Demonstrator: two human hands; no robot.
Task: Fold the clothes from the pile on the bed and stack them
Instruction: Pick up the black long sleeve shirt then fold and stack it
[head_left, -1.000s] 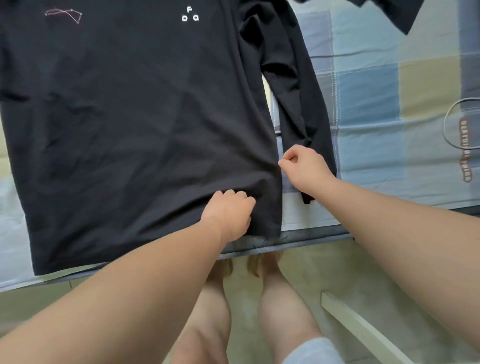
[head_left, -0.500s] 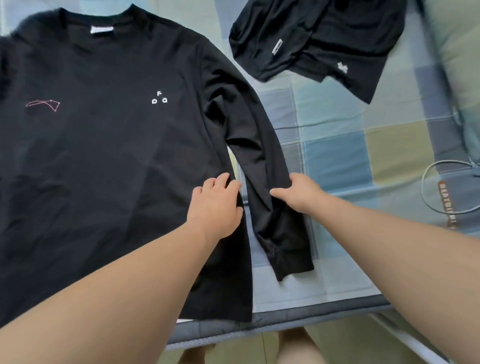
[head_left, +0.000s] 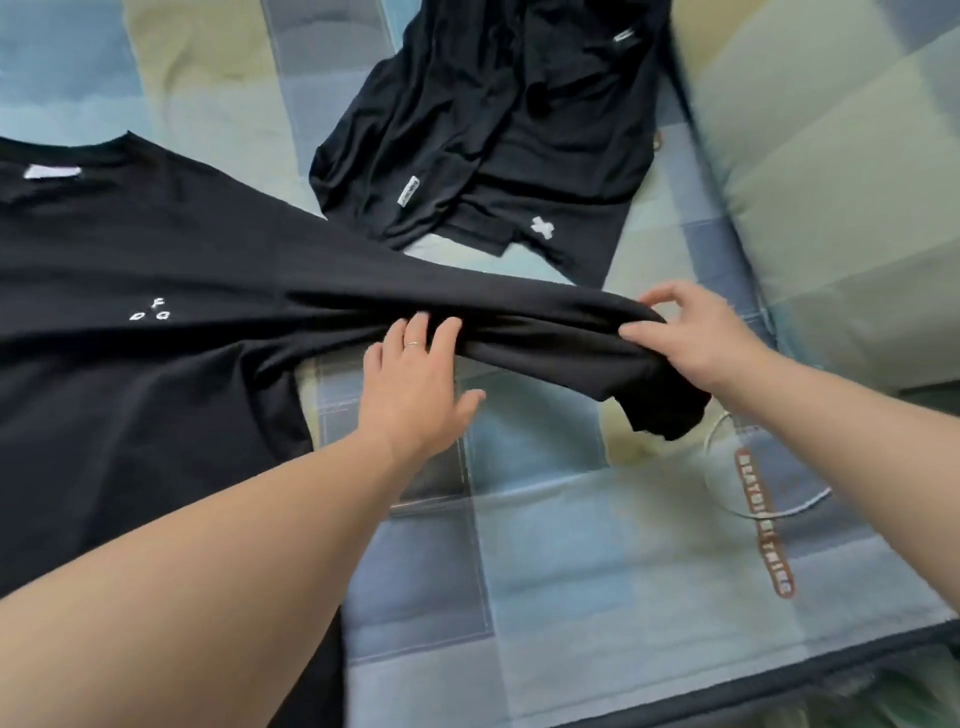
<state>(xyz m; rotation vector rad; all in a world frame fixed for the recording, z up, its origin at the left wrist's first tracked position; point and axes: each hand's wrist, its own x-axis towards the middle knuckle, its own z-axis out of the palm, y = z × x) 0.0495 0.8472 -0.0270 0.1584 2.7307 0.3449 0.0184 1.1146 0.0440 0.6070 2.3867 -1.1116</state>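
Pinching the soft black sleeve (head_left: 519, 317), right hand (head_left: 696, 338) grips; left hand (head_left: 415, 384) lies flat, unclenched.

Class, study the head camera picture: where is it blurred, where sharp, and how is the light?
Head view: motion blur smears the left forearm and the bed's near edge; the shirt's white letters stay fairly crisp; light is soft and even, without glare or hard shadows; the black sleeve loses fold detail.

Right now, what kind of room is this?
Probably a bedroom: a black shirt lies spread on a bed with a checked sheet, a pillow sits alongside, and more dark clothes wait nearby.
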